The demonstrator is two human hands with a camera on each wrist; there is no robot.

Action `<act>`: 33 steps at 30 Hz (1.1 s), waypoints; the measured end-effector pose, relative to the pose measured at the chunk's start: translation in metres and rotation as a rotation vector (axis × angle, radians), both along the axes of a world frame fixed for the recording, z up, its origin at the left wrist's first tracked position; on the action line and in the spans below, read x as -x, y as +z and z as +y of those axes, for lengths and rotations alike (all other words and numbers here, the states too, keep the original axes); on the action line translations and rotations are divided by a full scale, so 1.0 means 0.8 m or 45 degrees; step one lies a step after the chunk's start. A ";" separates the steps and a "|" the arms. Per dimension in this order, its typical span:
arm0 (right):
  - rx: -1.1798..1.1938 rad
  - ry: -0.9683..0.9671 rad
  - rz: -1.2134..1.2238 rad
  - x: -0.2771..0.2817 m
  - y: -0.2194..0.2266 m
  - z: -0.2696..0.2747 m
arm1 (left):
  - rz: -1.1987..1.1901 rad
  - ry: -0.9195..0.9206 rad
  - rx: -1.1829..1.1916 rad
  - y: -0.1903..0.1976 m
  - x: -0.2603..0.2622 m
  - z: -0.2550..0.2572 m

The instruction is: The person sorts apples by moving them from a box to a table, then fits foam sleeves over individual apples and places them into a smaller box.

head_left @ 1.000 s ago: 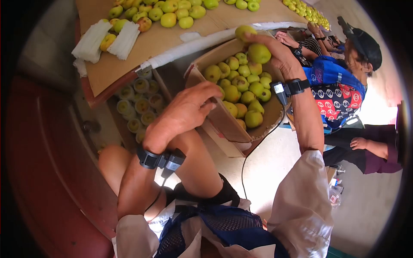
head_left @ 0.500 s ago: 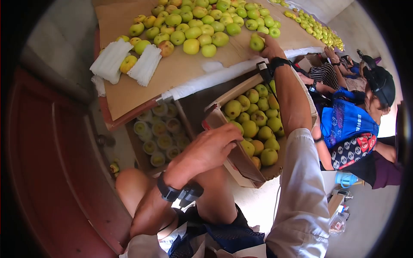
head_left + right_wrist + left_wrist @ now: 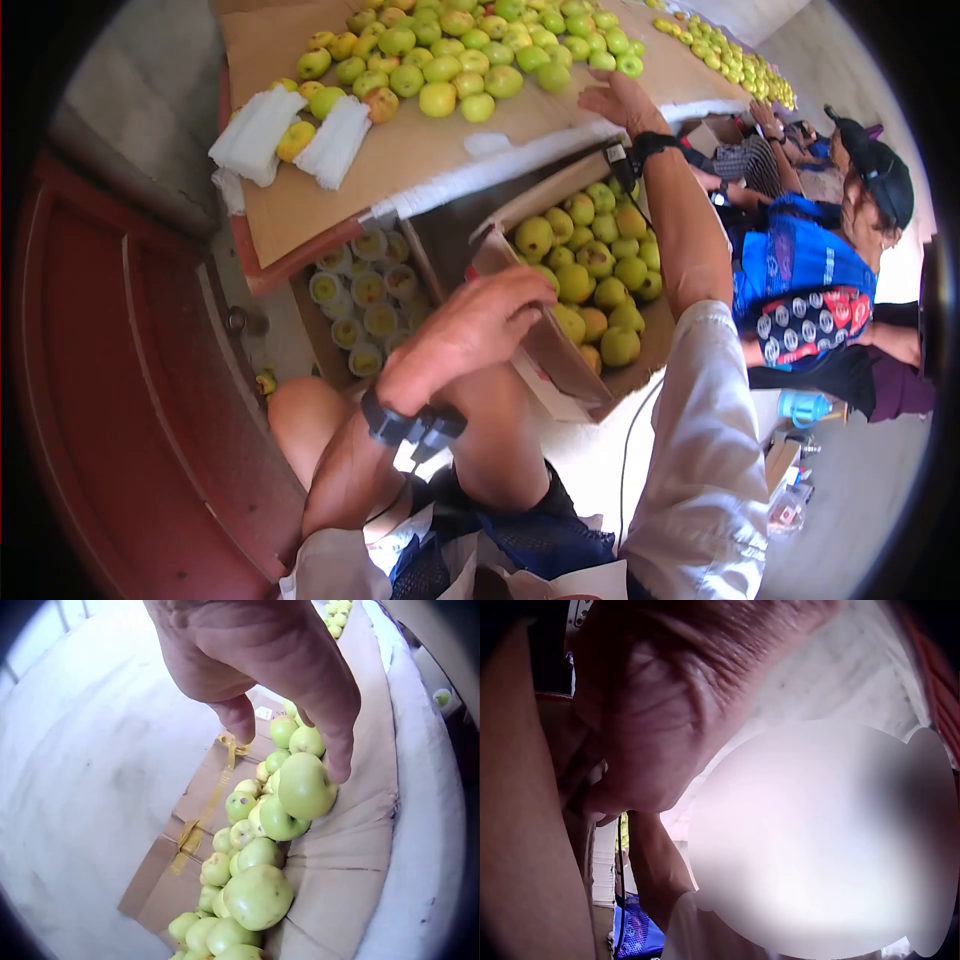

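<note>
My right hand is over the front edge of the cardboard-covered table, with its fingers spread and holding nothing. In the right wrist view a green apple sits right by a fingertip, at the edge of a long heap of apples. My left hand hangs loosely curled over my knee, beside the near wall of a cardboard box. That box is partly filled with yellow-green apples. In the left wrist view the left hand fills the top, with its fingertips mostly hidden.
Two stacks of white foam nets lie at the table's left corner. Below stands a lower box holding netted apples. Another person sits to the right. A red wooden door stands at the left. A thin cable hangs beside the box.
The right hand moved from above the box, where it held two apples, up to the table edge, and has let go of the apples there. The left hand stayed by the box.
</note>
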State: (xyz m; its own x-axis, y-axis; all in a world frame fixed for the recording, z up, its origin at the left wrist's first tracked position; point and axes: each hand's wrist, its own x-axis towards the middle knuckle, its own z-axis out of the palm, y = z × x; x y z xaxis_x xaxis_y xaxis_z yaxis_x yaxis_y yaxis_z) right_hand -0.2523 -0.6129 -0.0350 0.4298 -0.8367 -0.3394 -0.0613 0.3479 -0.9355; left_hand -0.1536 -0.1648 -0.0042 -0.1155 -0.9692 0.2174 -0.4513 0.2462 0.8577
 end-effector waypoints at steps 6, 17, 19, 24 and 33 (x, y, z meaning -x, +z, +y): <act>0.400 0.154 -0.048 0.065 0.069 0.101 | 0.115 -0.003 -0.100 -0.005 0.002 -0.003; 0.518 0.848 0.740 0.124 -0.003 0.283 | 0.063 -0.026 -0.145 -0.003 0.005 0.005; 0.577 0.824 0.874 0.097 0.003 0.310 | 0.044 -0.029 -0.131 -0.002 0.005 0.005; 0.738 0.795 0.995 0.063 -0.047 0.316 | 0.047 -0.042 -0.123 -0.005 0.007 0.006; 0.497 0.822 0.969 0.116 0.028 0.302 | 0.039 -0.033 -0.134 -0.007 0.010 0.007</act>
